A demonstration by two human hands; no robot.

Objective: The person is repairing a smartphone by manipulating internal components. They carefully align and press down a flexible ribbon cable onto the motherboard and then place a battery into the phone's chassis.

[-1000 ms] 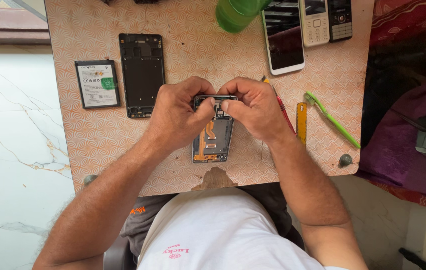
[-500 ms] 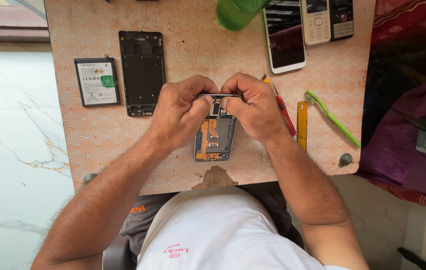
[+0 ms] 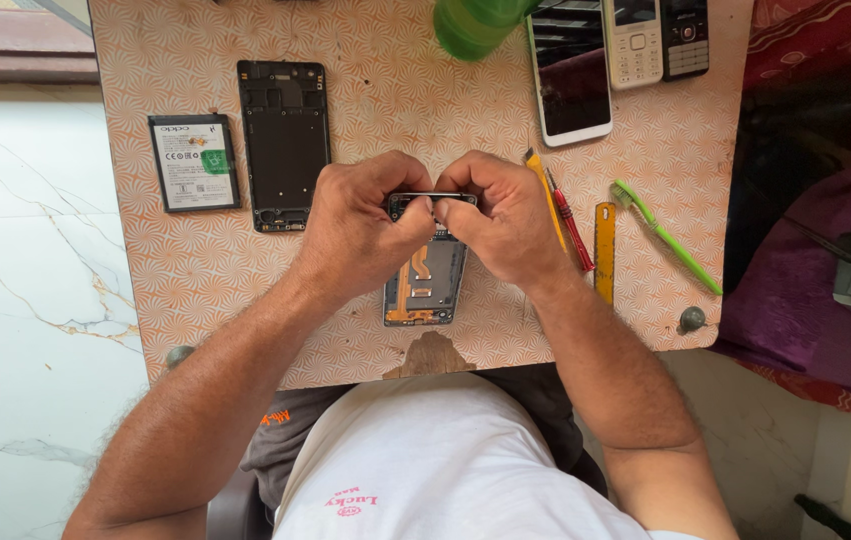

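Head view: both hands (image 3: 435, 220) grip opened phone (image 3: 425, 280); white-labelled battery (image 3: 193, 162) far left.

The person wore a white shirt (image 3: 445, 450), short in the sleeve, with a small red printed mark low on its front. Both forearms were bare and hairy, with no watch or bracelet showing at the wrists. The left hand (image 3: 360, 225) and the right hand (image 3: 505, 220) carried no gloves or rings that could be made out. Grey trousers (image 3: 280, 445) with a small orange marking showed beside the shirt.
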